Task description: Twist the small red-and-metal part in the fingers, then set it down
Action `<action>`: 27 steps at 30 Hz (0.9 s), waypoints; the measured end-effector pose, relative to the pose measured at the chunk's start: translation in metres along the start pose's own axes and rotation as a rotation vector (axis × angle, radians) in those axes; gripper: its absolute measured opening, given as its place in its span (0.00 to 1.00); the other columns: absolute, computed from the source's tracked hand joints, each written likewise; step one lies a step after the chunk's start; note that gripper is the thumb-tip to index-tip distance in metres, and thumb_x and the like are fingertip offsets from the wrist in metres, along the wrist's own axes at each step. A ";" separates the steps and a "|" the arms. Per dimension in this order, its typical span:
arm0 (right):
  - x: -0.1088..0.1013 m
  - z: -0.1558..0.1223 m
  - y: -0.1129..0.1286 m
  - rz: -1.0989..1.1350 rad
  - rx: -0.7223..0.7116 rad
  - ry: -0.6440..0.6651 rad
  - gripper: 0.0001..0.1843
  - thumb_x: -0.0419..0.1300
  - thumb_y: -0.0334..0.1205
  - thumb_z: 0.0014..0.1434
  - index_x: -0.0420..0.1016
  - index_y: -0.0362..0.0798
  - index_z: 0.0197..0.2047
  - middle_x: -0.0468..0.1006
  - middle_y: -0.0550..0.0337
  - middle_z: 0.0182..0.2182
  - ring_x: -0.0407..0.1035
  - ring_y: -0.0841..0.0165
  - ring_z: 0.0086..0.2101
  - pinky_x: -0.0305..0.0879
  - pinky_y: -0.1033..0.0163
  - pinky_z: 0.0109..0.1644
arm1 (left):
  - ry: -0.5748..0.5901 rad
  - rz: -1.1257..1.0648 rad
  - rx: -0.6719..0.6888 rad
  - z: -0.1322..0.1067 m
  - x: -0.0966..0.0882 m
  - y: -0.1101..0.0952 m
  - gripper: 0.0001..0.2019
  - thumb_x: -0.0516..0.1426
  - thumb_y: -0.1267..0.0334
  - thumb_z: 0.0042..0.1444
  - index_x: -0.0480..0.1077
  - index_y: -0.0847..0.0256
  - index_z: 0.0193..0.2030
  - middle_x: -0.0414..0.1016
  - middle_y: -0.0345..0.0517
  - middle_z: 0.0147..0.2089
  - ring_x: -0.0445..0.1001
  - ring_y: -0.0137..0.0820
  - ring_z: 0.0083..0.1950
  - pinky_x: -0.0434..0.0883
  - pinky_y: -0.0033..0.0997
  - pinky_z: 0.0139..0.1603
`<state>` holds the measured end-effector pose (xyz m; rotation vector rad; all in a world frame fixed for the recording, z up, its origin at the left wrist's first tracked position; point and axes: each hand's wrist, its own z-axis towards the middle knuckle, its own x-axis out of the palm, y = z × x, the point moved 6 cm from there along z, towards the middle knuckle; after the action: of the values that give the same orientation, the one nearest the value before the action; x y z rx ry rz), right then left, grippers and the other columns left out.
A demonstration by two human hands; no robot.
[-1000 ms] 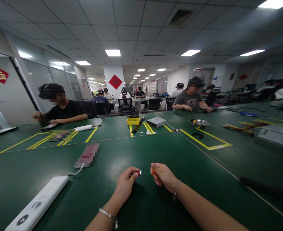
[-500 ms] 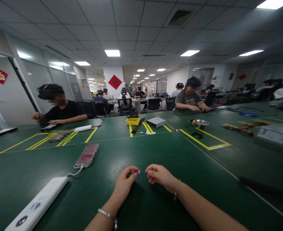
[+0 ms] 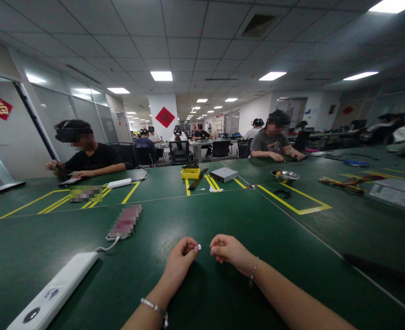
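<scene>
Small silvery-ended piece (image 3: 199, 247): held at the fingertips of my left hand (image 3: 183, 256), pinched between thumb and forefinger, raised over the tabletop (image 3: 168, 220). Its protruding end is bright and metallic; the remainder is covered by my fingers. My right hand (image 3: 228, 250) faces it across a narrow gap, fingers curled and thumb drawn in to the forefinger; whether anything sits between them I cannot tell. A silvery linked bracelet circles each wrist.

Room for movement: smooth green surface, faintly glossy, runs forward from both my hands to a thin seam, and sideways on my right to a slanting seam. Nearest on my left is a flat phone (image 3: 124, 222), screen blurred, joined by a thin white cable (image 3: 109, 244) to a long white casing (image 3: 59, 286) with rounded edges.

Beyond the forward seam: straight strips of yellow tape, a yellow plastic tray (image 3: 190, 173) carrying dark coiled cables (image 3: 191, 163), and a square-cornered grey box (image 3: 224, 174). Farther right stand a round, shiny metal dish (image 3: 288, 175) and a boxy metal unit (image 3: 395, 195). Two people sit along the far edge.
</scene>
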<state>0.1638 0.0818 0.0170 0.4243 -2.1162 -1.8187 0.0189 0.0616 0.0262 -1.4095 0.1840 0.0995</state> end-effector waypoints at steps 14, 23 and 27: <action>0.003 0.001 -0.001 -0.158 -0.011 -0.033 0.11 0.57 0.44 0.46 0.63 0.45 0.27 0.67 0.68 0.16 0.58 0.78 0.16 0.50 0.71 0.19 | -0.021 0.298 0.154 -0.008 0.005 -0.013 0.05 0.51 0.67 0.46 0.66 0.59 0.29 0.70 0.40 0.30 0.67 0.29 0.33 0.62 0.29 0.35; 0.012 0.004 -0.001 -0.064 -0.076 -0.221 0.14 0.58 0.48 0.43 0.66 0.45 0.23 0.68 0.66 0.17 0.61 0.76 0.19 0.56 0.69 0.22 | -0.105 0.527 0.341 -0.015 0.009 -0.029 0.05 0.51 0.69 0.46 0.67 0.58 0.29 0.69 0.42 0.30 0.66 0.32 0.35 0.62 0.31 0.37; 0.018 0.001 0.000 -0.013 -0.094 -0.277 0.14 0.60 0.49 0.41 0.67 0.45 0.22 0.69 0.64 0.17 0.63 0.74 0.20 0.59 0.67 0.25 | -0.105 0.625 0.406 -0.018 0.012 -0.035 0.05 0.51 0.70 0.46 0.66 0.59 0.28 0.69 0.42 0.29 0.65 0.32 0.34 0.61 0.31 0.36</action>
<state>0.1469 0.0752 0.0179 0.1711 -2.1929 -2.0786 0.0360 0.0374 0.0548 -0.9001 0.5234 0.6172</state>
